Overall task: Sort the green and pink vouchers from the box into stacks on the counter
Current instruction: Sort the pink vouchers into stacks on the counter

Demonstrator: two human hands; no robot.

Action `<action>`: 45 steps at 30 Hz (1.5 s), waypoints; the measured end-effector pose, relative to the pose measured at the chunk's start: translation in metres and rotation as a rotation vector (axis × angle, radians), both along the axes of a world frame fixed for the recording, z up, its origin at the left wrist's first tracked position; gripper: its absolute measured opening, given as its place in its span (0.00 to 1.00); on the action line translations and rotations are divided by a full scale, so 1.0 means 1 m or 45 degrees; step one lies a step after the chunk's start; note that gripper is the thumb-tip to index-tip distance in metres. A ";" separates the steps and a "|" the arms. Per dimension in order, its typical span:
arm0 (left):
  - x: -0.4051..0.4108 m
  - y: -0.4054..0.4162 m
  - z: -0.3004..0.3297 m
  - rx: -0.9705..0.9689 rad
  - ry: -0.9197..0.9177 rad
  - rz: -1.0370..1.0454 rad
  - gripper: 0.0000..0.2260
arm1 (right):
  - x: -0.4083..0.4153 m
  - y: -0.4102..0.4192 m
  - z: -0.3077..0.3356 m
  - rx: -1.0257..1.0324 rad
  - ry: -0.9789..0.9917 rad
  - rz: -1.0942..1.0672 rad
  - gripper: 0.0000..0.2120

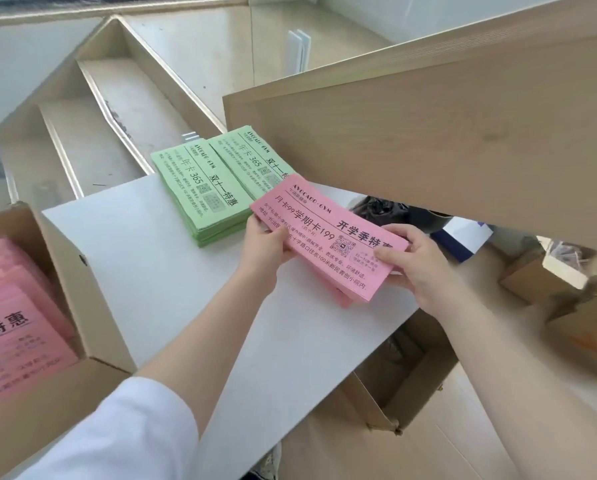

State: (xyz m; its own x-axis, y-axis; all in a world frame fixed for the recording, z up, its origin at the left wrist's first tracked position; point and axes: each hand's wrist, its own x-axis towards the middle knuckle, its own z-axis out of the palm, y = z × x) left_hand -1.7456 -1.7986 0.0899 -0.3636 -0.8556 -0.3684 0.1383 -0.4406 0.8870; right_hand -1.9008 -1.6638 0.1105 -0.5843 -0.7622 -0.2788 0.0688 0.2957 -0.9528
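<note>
A stack of pink vouchers (324, 233) lies tilted at the right side of the white counter (172, 282). My left hand (264, 245) grips its left end, thumb on top. My right hand (418, 268) grips its right end, thumb pressed on the printed face. Beside it, further back, sit two stacks of green vouchers (200, 188), side by side and touching. The cardboard box (93, 372) at the left edge holds more pink vouchers (16, 327).
A large wooden panel (428, 133) overhangs the counter's right back corner. Open cardboard boxes (574, 299) stand on the floor to the right and below the counter. Stairs (93, 133) drop away behind the counter.
</note>
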 end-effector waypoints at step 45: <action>0.037 0.091 0.011 -0.282 -0.279 0.143 0.10 | 0.016 -0.047 0.013 -0.331 0.920 0.963 0.09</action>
State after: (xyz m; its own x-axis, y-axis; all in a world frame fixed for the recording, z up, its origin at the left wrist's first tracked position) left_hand -1.7085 -1.7073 0.1009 -0.1953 -0.9538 -0.2282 -0.0295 -0.2269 0.9735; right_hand -1.8852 -1.7113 0.1234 0.1018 -0.9808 0.1663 -0.6512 -0.1921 -0.7342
